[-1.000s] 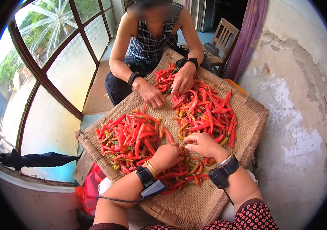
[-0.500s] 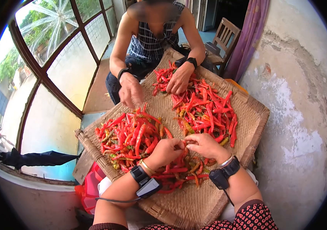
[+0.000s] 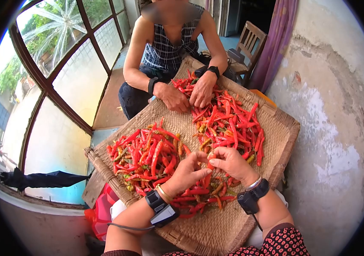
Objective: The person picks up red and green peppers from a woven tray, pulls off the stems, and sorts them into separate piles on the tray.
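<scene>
Low over the near part of a woven tray (image 3: 216, 232), my left hand (image 3: 187, 171) and my right hand (image 3: 232, 165) meet fingertip to fingertip. A red chili pepper (image 3: 210, 164) is pinched between them, its top at my right fingertips and its body hanging beside my left thumb. Beneath and left of my hands lies a pile of red, orange and greenish peppers (image 3: 147, 155). A second pile, mostly red peppers (image 3: 233, 123), spreads along the tray's right side. Both wrists carry a bracelet and a strapped device.
Across the tray a person (image 3: 171, 51) sits with both hands together at the far end of the right pile. A wooden chair (image 3: 248, 47) and purple curtain (image 3: 275, 42) stand behind. Left are windows and a dark umbrella (image 3: 49, 179); a pink bag (image 3: 103, 213) is below the tray.
The other person's left-side hand has moved from the left pile to beside their other hand. My hands have shifted slightly, and a red pepper now shows clearly between my fingers.
</scene>
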{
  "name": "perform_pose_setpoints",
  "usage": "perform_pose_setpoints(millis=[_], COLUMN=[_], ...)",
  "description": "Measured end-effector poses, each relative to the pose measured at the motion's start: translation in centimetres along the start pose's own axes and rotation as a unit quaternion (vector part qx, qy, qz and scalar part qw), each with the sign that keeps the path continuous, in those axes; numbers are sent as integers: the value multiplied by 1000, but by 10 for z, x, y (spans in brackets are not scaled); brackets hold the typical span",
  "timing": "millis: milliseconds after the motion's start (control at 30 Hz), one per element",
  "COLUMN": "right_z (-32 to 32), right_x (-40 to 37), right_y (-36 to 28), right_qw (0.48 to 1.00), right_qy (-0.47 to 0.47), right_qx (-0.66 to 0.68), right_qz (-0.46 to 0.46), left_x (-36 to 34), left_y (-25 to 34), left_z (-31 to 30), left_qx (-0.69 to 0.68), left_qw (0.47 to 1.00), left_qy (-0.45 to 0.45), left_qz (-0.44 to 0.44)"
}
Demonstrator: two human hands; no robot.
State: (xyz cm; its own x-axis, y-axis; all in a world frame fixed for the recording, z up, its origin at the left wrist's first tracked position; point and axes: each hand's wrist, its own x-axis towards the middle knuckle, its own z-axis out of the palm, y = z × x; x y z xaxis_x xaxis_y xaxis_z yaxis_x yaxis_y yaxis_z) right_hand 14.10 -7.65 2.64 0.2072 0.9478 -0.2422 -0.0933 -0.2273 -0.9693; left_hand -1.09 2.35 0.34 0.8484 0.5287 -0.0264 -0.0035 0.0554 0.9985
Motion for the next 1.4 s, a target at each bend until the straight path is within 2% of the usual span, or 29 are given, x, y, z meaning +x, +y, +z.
perform_pose_setpoints(millis=[67, 100, 167, 200, 233, 267, 300, 367, 400, 467, 500, 567, 633, 700, 733, 767, 833, 900, 967, 1000, 1033, 1100, 1167, 1200, 1267, 1300, 1367, 1400], right_z=[-3, -6, -14, -21, -28, -35, -53, -67, -72, -79, -83, -91, -88, -85, -72, -67, -63, -49, -34, -26, -22, -14, -6, -2, 2, 4, 5, 2], right_x=[-2, -4, -9, -11, -13, -17, -14, -22, -24, -27, -28, -25, -20, -17, -20, -20, -17, -14, -11, -11, -9, -6, -7, -8, -7, -8, -11, -12], right_y=[-5, -7, -17, -19, -21, -24, -11, -22, -24, -25, -20, -10, -12, -4, -16, -12, -7, -10, -2, -10, -5, 6, 3, 1, 0, -3, -7, -8], right_qw=[1000, 999, 995, 990, 983, 976, 952, 914, 914, 831, 832, 740, 739, 786, 820, 825, 823, 838, 859, 883, 884, 889, 906, 910, 909, 909, 970, 970], right_qy=[21, 43, 86, 119, 151, 188, 227, 275, 277, 350, 349, 409, 424, 403, 371, 366, 287, 258, 167, 116, 115, 53, 24, 11, -6, -6, -24, -22], right_qx=[-1, -3, -5, -25, -44, -64, -152, -275, -275, -429, -428, -530, -523, -451, -430, -427, -477, -470, -458, -449, -448, -398, -384, -364, -357, -356, -229, -230], right_qz=[-15, -31, -51, -72, -93, -92, -140, -113, -111, -53, -50, -64, -36, -129, -71, -51, -111, -102, -157, -76, -74, -220, -178, -196, -216, -215, -83, -82], left_x=[0, 0, -2, -3, -4, -5, -6, -7, -7, -7, -7, -6, -6, -7, -7, -8, -7, -6, -4, -1, 1, 4, 3, 2, -1, -2, -2, -2], left_y=[-4, -8, -15, -9, -7, -6, -5, -11, -10, -6, -8, -11, -7, -14, -15, -15, -16, -20, -14, -8, -5, -1, 4, 2, 6, 8, 9, 14], left_z=[-3, -3, -1, -2, -2, -3, -3, -6, -7, -8, -10, -13, -15, -18, -19, -19, -20, -21, -18, -17, -15, -12, -12, -12, -9, -9, -9, -7], left_qx=[-54, -56, 122, 217, 214, 355, 487, 500, 525, 577, 576, 575, 574, 542, 555, 566, 574, 592, 569, 551, 550, 330, 305, 174, -47, -48, -114, -100], left_qw=[981, 980, 966, 949, 949, 906, 841, 835, 826, 797, 797, 796, 797, 805, 796, 787, 781, 770, 787, 800, 801, 916, 931, 973, 993, 993, 989, 992], left_qy=[-157, -159, -226, -224, -227, -214, -194, -181, -167, -158, -160, -158, -170, -207, -215, -227, -224, -210, -216, -214, -215, -84, -94, -96, -111, -111, -89, -76], left_qz=[-102, -103, 8, 40, 40, 87, 133, 138, 121, 84, 82, 99, 82, 126, 111, 93, 108, 107, 101, 105, 103, 213, 175, 114, 12, 11, -30, -29])
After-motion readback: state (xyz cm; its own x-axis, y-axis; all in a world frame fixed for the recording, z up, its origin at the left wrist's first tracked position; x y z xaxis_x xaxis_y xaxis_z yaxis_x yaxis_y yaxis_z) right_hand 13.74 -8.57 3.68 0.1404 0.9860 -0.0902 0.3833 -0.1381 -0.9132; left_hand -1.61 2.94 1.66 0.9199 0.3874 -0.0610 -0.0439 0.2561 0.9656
